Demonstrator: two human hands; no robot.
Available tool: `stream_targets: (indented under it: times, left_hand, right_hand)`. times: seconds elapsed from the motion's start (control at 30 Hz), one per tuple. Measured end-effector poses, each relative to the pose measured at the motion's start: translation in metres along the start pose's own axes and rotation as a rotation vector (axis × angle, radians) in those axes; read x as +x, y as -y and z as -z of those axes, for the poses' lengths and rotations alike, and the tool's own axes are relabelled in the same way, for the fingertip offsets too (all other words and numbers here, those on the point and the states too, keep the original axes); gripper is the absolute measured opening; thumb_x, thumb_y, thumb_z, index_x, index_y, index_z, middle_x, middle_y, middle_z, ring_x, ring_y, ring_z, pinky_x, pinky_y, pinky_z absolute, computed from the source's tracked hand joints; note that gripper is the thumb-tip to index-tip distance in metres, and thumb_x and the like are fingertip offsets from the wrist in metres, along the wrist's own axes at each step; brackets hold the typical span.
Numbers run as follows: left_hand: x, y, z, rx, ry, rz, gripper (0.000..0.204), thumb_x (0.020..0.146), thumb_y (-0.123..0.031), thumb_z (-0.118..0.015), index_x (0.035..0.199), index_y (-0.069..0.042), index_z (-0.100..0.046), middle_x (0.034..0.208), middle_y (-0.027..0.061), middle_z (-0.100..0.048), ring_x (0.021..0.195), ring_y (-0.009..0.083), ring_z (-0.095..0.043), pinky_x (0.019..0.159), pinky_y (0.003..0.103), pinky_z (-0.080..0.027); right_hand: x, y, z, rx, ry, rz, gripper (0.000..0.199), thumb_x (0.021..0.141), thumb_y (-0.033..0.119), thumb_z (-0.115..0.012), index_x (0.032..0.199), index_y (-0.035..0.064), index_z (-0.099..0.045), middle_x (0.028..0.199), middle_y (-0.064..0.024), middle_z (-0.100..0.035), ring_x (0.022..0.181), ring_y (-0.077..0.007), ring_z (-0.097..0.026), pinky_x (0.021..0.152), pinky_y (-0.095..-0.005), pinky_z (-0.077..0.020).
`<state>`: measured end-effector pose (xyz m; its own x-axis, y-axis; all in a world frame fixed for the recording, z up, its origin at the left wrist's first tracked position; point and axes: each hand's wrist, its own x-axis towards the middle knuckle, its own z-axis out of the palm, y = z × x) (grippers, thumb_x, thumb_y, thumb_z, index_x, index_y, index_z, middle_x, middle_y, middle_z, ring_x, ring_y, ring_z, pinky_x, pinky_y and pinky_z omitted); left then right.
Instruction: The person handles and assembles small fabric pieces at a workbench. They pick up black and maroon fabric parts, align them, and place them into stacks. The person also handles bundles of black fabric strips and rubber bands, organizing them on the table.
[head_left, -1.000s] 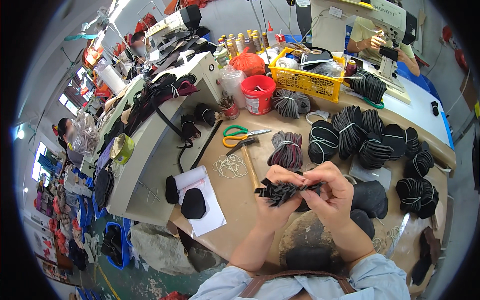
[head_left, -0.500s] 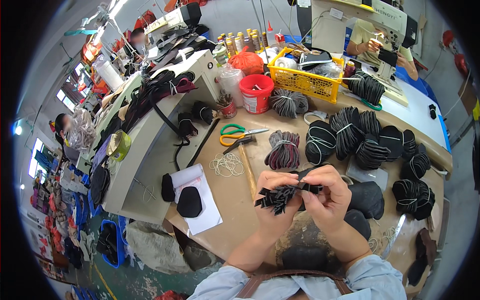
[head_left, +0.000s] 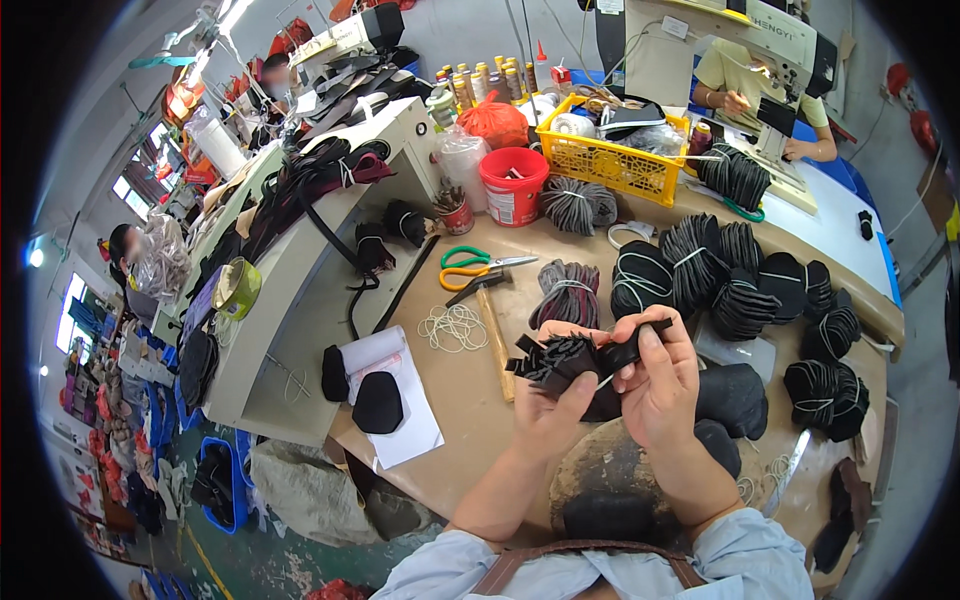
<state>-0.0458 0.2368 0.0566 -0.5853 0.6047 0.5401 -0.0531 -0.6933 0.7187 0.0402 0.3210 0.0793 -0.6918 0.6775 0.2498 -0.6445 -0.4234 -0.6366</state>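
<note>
Black bundle (head_left: 556, 362), ends leftward | left hand (head_left: 552, 412) gripping it | right hand (head_left: 660, 388) pinching piece (head_left: 622, 351), long axis rising rightward

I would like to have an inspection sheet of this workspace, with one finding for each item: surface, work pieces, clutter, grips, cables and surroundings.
Surface: brown worktop, crowded at the back and right.
Job's things: bundle of narrow black strips, held above the worktop.
Clutter: scissors, hammer, pale string, white paper, tied bundles, red bucket, yellow crate.
Left grip: closed around the strip bundle.
Right grip: pinching black material beside it; whether this is a separate piece cannot be told.
Cables: thin wires hang behind the worktop; ends untraceable.
Surroundings: co-worker at a sewing machine beyond; blue bin on the floor, left.
</note>
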Motion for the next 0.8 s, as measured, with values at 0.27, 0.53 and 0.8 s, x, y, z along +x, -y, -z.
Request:
stream_targets:
  times: [0.27, 0.53, 0.8]
  left_hand:
    - [-0.002, 0.0, 0.002, -0.043, 0.047, 0.019, 0.032, 0.08, 0.009, -0.062, 0.11, 0.001, -0.054, 0.105, 0.0119, -0.057, 0.108, 0.0207, -0.055, 0.094, 0.034, -0.045]
    - [0.001, 0.005, 0.004, 0.004, 0.109, -0.087, 0.031, 0.076, 0.013, -0.064, 0.103, -0.001, -0.056, 0.099, 0.0115, -0.057, 0.098, 0.0219, -0.058, 0.092, 0.037, -0.046]
    - [0.001, 0.01, 0.002, -0.033, 0.109, -0.152, 0.029, 0.077, 0.01, -0.065, 0.102, -0.001, -0.056, 0.098, 0.0117, -0.057, 0.098, 0.0232, -0.058, 0.092, 0.041, -0.045]
  right_hand:
    - [0.003, 0.004, 0.009, -0.419, 0.293, 0.241, 0.046, 0.083, 0.007, -0.067, 0.123, 0.001, -0.043, 0.085, -0.002, -0.052, 0.074, -0.0077, -0.05, 0.065, -0.0213, -0.0438]
    - [0.007, 0.02, 0.005, -0.797, 0.331, 0.407, 0.045, 0.062, 0.01, -0.083, 0.104, 0.0028, -0.065, 0.078, -0.0034, -0.06, 0.067, -0.0125, -0.05, 0.062, -0.0238, -0.0418]
    - [0.009, 0.018, 0.007, -0.777, 0.388, 0.466, 0.03, 0.067, 0.005, -0.078, 0.095, 0.004, -0.067, 0.081, -0.0043, -0.062, 0.068, -0.013, -0.052, 0.062, -0.023, -0.0426]
